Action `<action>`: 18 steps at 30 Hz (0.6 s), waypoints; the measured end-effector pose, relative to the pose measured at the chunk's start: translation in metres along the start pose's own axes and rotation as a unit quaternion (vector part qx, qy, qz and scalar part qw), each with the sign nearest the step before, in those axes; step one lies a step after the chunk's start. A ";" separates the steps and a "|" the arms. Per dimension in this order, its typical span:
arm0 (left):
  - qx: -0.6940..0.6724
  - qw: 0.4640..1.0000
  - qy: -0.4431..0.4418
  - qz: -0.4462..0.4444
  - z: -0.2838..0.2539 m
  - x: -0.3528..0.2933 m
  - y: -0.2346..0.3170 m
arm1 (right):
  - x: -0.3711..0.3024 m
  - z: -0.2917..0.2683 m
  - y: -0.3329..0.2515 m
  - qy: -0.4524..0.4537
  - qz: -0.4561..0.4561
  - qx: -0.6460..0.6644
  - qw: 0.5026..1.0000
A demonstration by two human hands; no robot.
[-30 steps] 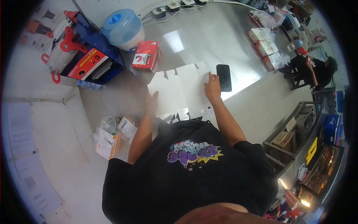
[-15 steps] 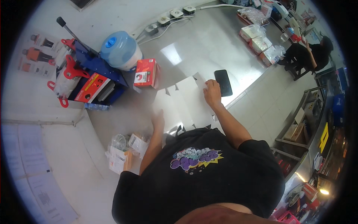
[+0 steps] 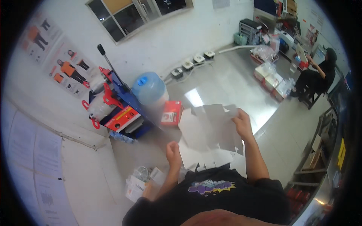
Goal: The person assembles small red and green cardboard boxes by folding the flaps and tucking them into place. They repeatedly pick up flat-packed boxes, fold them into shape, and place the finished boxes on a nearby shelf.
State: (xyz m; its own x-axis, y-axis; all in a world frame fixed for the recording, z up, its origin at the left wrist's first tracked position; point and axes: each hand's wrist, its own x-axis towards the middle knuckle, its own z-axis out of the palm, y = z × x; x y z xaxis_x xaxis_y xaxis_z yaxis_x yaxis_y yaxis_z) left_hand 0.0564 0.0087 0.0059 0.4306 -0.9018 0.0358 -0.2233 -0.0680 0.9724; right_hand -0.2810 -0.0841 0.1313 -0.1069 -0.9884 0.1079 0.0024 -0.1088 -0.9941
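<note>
A flat, die-cut cardboard box blank (image 3: 198, 130), pale with greyer flaps, is raised off the metal table in front of my body. My right hand (image 3: 242, 122) is closed on its upper right edge, thumb and fingers pinching a flap. More pale cardboard (image 3: 213, 155) shows below it, close to my shirt. My left hand (image 3: 173, 153) is beside the left edge of the cardboard with its fingers curled; what they hold, if anything, is hidden. A red box (image 3: 171, 113) stands just beyond the blank's upper left corner.
A blue-and-red lever machine (image 3: 122, 109) and a blue-topped water jug (image 3: 150, 87) stand at the left. Wall sockets (image 3: 187, 64) line the table's back edge. Bagged packages (image 3: 270, 79) sit far right, near a seated person (image 3: 316, 75). Plastic-wrapped boxes (image 3: 136, 187) lie beside my left arm.
My right hand has gone from resting on the flat cardboard to lifting its right edge. My left hand has stopped blurring. The view has tilted up, and the black phone is out of sight.
</note>
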 end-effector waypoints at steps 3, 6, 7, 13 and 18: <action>-0.328 0.906 -0.229 -0.142 0.003 -0.013 0.091 | -0.036 0.017 -0.045 0.021 -0.058 -0.110 0.992; -0.490 0.794 -0.319 -0.168 0.014 -0.020 0.159 | -0.062 0.048 -0.057 -0.055 -0.424 -0.243 0.871; -0.507 0.792 -0.280 -0.195 0.013 -0.023 0.173 | -0.074 0.061 -0.062 -0.066 -0.426 -0.256 0.865; -0.473 0.834 -0.215 -0.185 0.015 -0.027 0.163 | -0.124 0.066 -0.049 -0.042 -0.195 -0.167 0.965; -0.543 0.790 -0.253 -0.132 0.021 -0.037 0.141 | -0.160 0.057 -0.048 -0.104 0.023 0.112 0.988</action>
State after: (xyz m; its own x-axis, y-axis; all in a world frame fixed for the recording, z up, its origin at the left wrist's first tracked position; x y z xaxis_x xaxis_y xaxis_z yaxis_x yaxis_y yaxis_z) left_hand -0.0098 0.0235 0.1366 -0.1300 -0.9910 -0.0311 0.8161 -0.1248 0.5643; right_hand -0.2069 0.0729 0.1625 0.1050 -0.9907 0.0866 0.2259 -0.0611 -0.9722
